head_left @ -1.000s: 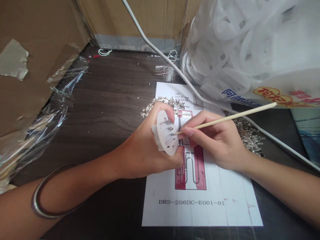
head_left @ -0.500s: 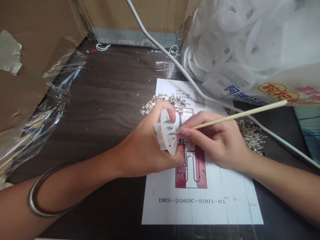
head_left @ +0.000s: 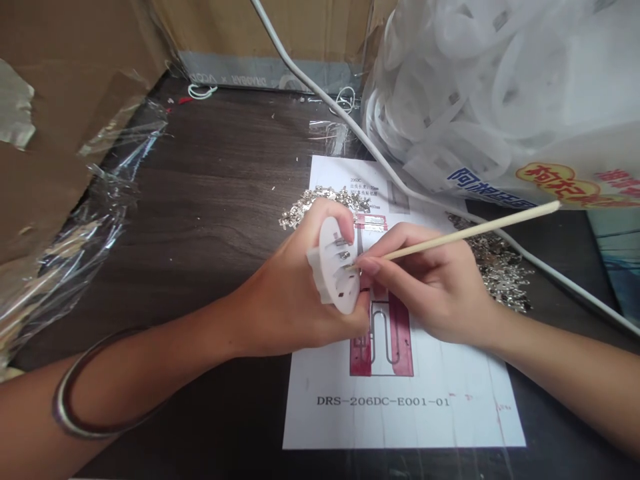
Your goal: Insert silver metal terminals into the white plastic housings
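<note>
White plastic in the left hand (head_left: 285, 300): gripping a small slotted piece (head_left: 331, 283) by its rim, one finger curled over the upper edge, thumb pressed against the lower edge. Holding it up on edge over a printed sheet (head_left: 450, 387), slots turned to the right, with metal bits (head_left: 344, 255) showing in some of them. Pinching a thin wooden stick (head_left: 480, 231) between thumb and fingertips of the right hand (head_left: 440, 283), aiming its tip at the middle of the slotted face; cannot tell whether touching metal or plastic there. Wearing a metal bracelet (head_left: 60, 410) on the left forearm.

Working at a dark table (head_left: 225, 180). Looking past the hands at one heap of shiny clips (head_left: 325, 197), partly on the sheet, just beyond the left hand, and at another heap (head_left: 507, 277) beside the right, partly hidden by it. Farther back, seeing a white cable (head_left: 310, 87) slanting across, a cardboard box (head_left: 270, 30), and to the right a clear bag (head_left: 590, 160) full of round white pieces (head_left: 425, 90).
</note>
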Tool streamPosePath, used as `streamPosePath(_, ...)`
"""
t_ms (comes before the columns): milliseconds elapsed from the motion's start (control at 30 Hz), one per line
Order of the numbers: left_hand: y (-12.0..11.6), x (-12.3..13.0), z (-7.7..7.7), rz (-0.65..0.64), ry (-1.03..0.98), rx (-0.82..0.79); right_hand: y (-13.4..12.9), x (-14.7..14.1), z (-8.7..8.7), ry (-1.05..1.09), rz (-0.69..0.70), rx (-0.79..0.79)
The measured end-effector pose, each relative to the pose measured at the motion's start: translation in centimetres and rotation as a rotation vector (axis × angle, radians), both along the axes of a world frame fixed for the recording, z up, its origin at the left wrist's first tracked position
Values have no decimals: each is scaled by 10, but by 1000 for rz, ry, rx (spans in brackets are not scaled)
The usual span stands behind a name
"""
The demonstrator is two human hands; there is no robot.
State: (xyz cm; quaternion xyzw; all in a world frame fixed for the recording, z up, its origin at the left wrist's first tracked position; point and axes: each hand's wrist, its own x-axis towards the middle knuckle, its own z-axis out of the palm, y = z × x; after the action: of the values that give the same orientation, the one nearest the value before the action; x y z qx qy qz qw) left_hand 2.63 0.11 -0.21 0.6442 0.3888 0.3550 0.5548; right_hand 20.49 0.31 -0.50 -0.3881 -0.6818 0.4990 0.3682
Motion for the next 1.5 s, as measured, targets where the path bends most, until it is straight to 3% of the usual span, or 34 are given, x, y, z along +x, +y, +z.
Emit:
streamPosePath(267, 1, -3, -2, -11, -56, -28, 3, -4, 0, 105, -117, 51)
streamPosePath(433, 1, -1, -1, -60, -174, -68, 1, -6, 2, 137, -99, -68)
streamPosePath(567, 2, 2, 0, 49, -112, -35, 0, -5, 3, 135, -97, -78)
streamPosePath(733, 3, 2, 0, 5, -182, -77, -1, -5, 0, 111, -117, -72)
streamPosePath(1133, 3, 1, -3, 132, -98, -8, -2, -6, 1, 79, -191, -51)
streamPosePath(1500, 2, -1, -4, 105, -101, 29, -1, -8, 2, 66, -203, -24)
